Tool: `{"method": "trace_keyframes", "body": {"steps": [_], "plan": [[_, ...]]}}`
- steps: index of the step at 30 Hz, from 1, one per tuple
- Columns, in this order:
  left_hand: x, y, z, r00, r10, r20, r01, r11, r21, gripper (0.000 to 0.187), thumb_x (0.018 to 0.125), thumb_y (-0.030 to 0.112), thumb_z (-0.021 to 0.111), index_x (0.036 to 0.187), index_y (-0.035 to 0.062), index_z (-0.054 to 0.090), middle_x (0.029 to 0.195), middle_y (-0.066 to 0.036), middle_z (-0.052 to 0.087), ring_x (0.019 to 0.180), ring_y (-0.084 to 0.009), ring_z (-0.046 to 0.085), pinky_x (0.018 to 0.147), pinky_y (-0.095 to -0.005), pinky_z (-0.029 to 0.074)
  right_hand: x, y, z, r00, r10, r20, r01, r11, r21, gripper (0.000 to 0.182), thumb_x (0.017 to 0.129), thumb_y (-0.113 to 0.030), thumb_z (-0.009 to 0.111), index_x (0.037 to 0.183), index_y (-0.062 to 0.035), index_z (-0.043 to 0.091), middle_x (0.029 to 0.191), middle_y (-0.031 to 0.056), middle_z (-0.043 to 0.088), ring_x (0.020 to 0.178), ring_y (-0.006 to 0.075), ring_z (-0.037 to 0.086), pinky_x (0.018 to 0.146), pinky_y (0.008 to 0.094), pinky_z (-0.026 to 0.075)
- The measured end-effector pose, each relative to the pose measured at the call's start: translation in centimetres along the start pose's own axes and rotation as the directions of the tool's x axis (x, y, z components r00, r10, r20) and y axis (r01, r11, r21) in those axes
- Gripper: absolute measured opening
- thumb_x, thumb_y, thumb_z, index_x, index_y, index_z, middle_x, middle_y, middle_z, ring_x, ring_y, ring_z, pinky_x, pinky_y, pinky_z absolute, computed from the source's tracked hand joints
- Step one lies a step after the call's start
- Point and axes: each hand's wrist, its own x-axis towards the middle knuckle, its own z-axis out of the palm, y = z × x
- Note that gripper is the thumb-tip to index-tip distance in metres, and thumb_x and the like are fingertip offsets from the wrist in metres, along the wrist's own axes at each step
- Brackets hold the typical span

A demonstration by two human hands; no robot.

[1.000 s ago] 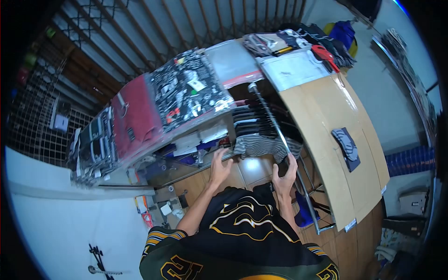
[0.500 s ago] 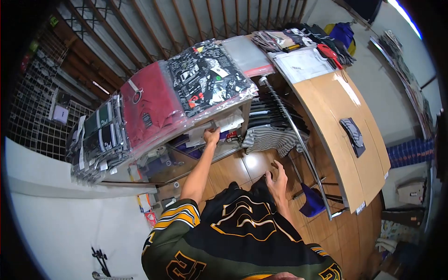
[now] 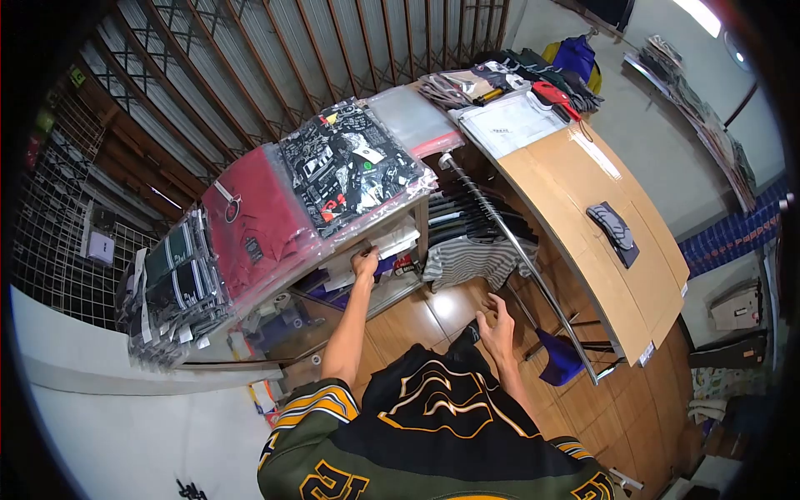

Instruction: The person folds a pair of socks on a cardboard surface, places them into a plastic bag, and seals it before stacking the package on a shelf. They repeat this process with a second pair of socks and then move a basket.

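My left hand (image 3: 364, 262) reaches into the cabinet opening under the counter, its fingers curled at the edge of some white packets (image 3: 396, 241); what it grips, if anything, is too small to make out. Low on the right, my right hand (image 3: 497, 323) hangs over the tiled floor with fingers apart and nothing in it. Above the cabinet lie a bagged red shirt (image 3: 254, 208) and a bagged black-and-white printed shirt (image 3: 350, 167). Dark and striped clothes (image 3: 475, 260) hang beside the opening.
A metal rail (image 3: 521, 254) runs between the hanging clothes and a cardboard-covered table (image 3: 575, 196) bearing gloves (image 3: 614, 227) and a red tool (image 3: 556, 98). Bagged clothes (image 3: 179, 275) are stacked at the left. A purple seat (image 3: 560, 358) stands beneath the rail.
The view has shifted, so the counter and table appear farther left and the counter lower. My left hand is still at the cabinet opening; my right hand remains apart from everything.
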Motion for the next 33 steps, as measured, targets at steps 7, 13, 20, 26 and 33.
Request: {"method": "trace_keyframes", "body": {"steps": [7, 13, 20, 26, 33], "plan": [[-9.5, 2.8, -2.0, 0.933, -0.141, 0.332, 0.278, 0.868, -0.411, 0.011, 0.101, 0.013, 0.074, 0.101, 0.0025, 0.072, 0.078, -0.002, 0.066, 0.060, -0.0105, 0.060, 0.053, -0.0247, 0.048, 1.8, 1.5, 7.1, 0.936, 0.154, 0.316, -0.262, 0.905, 0.335, 0.058, 0.095, -0.019, 0.082, 0.143, 0.0032, 0.058, 0.122, 0.0198, 0.076, 0.109, 0.0263, 0.074, 0.094, 0.0352, 0.058], [-20.6, 3.1, -3.3, 0.819, -0.123, 0.560, 0.352, 0.879, -0.322, 0.009, 0.103, 0.014, 0.069, 0.098, 0.0068, 0.066, 0.088, -0.002, 0.065, 0.075, -0.0109, 0.062, 0.066, -0.0263, 0.052, 3.8, -2.7, 10.1, 0.723, 0.404, 0.560, -0.687, 0.501, 0.527, 0.081, 0.098, -0.042, 0.080, 0.154, 0.0045, 0.046, 0.140, 0.0201, 0.067, 0.117, 0.0285, 0.072, 0.095, 0.0433, 0.061], [-25.5, 3.7, -4.9, 0.750, -0.148, 0.644, 0.341, 0.922, -0.185, 0.029, 0.102, 0.029, 0.077, 0.118, 0.0064, 0.068, 0.109, -0.002, 0.071, 0.090, -0.0099, 0.065, 0.075, -0.0229, 0.050, 3.7, -2.8, 8.3, 0.826, 0.345, 0.446, -0.563, 0.561, 0.608, 0.056, 0.093, -0.005, 0.075, 0.145, 0.0066, 0.058, 0.109, 0.0136, 0.077, 0.092, 0.0217, 0.076, 0.077, 0.0339, 0.061], [-21.5, 5.6, -5.4, 0.897, -0.161, 0.412, 0.351, 0.827, -0.439, 0.035, 0.104, 0.030, 0.075, 0.128, 0.0078, 0.062, 0.118, -0.007, 0.072, 0.101, -0.0146, 0.072, 0.079, -0.0275, 0.057, 1.5, -3.0, 1.6, 0.835, 0.384, 0.394, -0.548, 0.641, 0.538, 0.046, 0.085, 0.004, 0.067, 0.131, 0.0049, 0.067, 0.100, 0.0110, 0.074, 0.091, 0.0203, 0.071, 0.081, 0.0337, 0.056], [-19.4, 9.8, -4.0, 0.912, 0.020, 0.410, 0.167, 0.895, -0.414, 0.020, 0.105, 0.017, 0.070, 0.122, 0.0067, 0.064, 0.109, -0.010, 0.076, 0.089, -0.0163, 0.075, 0.072, -0.0283, 0.060, 0.9, 0.1, -5.2, 0.872, 0.413, 0.263, -0.483, 0.639, 0.599, 0.037, 0.084, 0.004, 0.062, 0.120, 0.0104, 0.067, 0.084, 0.0150, 0.073, 0.068, 0.0238, 0.074, 0.064, 0.0351, 0.062]]}}
